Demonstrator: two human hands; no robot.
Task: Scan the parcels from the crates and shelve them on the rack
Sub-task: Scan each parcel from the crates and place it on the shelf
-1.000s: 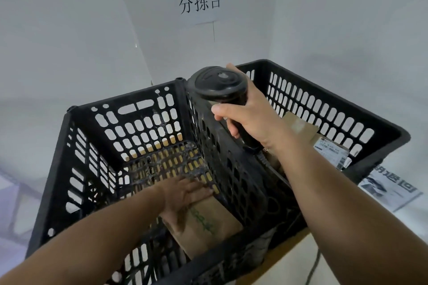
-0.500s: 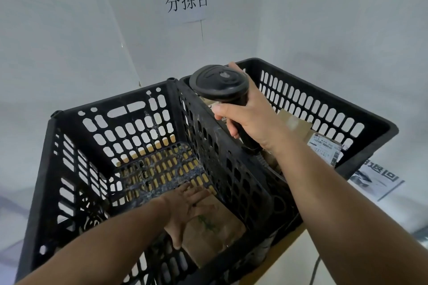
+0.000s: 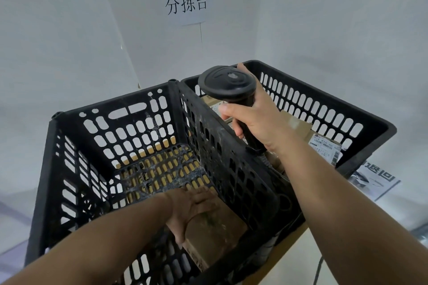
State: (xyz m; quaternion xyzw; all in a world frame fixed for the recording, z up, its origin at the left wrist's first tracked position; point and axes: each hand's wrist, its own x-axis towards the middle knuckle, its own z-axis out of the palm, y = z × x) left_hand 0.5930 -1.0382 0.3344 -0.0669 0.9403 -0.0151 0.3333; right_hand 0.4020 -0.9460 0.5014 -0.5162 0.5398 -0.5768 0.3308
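Two black slotted crates stand side by side. The left crate (image 3: 76,169) holds one brown cardboard parcel (image 3: 217,236) at its near right corner. My left hand (image 3: 192,208) is down inside, fingers over the parcel's top and thumb along its left edge, gripping it. My right hand (image 3: 257,118) holds a black barcode scanner (image 3: 228,87) upright above the wall between the crates. The right crate (image 3: 361,120) contains several brown parcels, one with a white shipping label (image 3: 326,148). The rack is out of view.
A paper sign with black characters (image 3: 186,4) hangs on the white wall behind. A printed sheet (image 3: 375,179) lies on the surface right of the crates. The scanner's cable (image 3: 318,271) trails down at the lower right.
My left hand has slid over the parcel and curled its thumb around the left edge. The scanner hand stays about where it was.
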